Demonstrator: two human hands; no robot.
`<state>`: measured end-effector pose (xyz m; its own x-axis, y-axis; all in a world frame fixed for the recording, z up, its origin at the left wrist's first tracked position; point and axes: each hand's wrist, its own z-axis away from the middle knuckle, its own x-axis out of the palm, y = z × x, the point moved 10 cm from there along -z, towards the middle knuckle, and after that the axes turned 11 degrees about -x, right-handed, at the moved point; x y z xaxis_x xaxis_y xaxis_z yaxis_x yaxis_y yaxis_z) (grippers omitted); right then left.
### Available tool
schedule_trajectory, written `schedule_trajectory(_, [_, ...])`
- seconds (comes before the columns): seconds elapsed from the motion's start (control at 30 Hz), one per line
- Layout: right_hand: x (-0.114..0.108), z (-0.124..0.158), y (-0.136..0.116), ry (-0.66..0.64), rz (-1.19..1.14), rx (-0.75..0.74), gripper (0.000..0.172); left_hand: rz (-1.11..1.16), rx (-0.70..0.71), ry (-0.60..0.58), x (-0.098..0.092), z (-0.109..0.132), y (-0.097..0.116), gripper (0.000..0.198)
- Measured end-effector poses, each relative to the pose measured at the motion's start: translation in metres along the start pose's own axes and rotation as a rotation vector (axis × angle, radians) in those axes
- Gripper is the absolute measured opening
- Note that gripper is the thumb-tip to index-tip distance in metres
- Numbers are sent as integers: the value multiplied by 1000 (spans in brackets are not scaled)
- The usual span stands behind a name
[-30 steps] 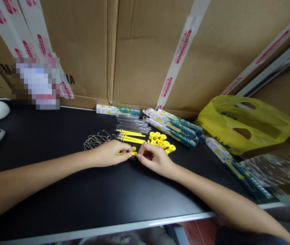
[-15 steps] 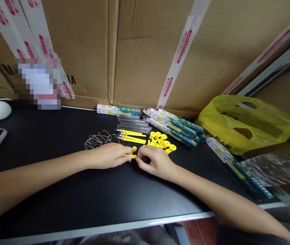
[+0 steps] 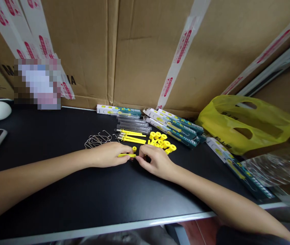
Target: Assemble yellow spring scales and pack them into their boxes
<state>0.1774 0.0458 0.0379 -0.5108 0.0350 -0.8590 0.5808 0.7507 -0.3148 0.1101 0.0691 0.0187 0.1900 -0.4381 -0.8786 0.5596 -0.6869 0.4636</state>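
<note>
My left hand (image 3: 106,153) is closed around a thin yellow plastic rod (image 3: 123,155), whose right end sticks out past the fingertips. At that end my right hand (image 3: 158,160) pinches with thumb and index finger; what lies between them is too small to make out. A small yellow cap (image 3: 134,149) sits on the table just behind the fingertips. Beyond my hands are several yellow rods with metal tips (image 3: 133,136), a cluster of yellow plastic caps and rings (image 3: 160,141), and a tangle of bent metal hooks (image 3: 96,139). Clear plastic tubes (image 3: 133,124) lie behind the rods.
Printed cardboard boxes (image 3: 172,124) lie at the back, and another box (image 3: 239,170) rests at the right. A yellow plastic bag (image 3: 219,119) and clear plastic wrap (image 3: 272,168) are beside it. Large taped cartons (image 3: 145,51) stand behind the black table (image 3: 104,200).
My left hand and the yellow rod have shifted slightly to the left and up. My right hand stays nearly in place, still pinching near the rod's end.
</note>
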Motion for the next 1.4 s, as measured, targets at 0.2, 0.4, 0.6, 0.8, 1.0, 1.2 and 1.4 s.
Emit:
schedule_trajectory(0.2, [0,-1,0,-8,4,-25,19,-25,-48,69,-2,-3,-3,29])
schedule_trajectory(0.4, [1,-4,-6,-1,62,-130,22,-36,-100,22,3,-2,-5,26])
schedule_trajectory(0.6, [3,-4,-5,-17,129,-122,13,-34,-102,25,4,-1,-6,25])
schedule_trajectory(0.8, [5,-1,-6,-16,261,-110,15,-46,-106,40,2,-2,-6,25])
schedule_trajectory(1.0, [8,-1,-9,17,300,-112,15,-104,-85,45,0,0,0,21])
schedule_trajectory(1.2, [8,0,-6,38,235,-94,16,-175,-98,63,1,0,1,24])
schedule_trajectory(1.4, [9,1,-5,38,203,-84,16,-131,-77,37,5,0,-1,24])
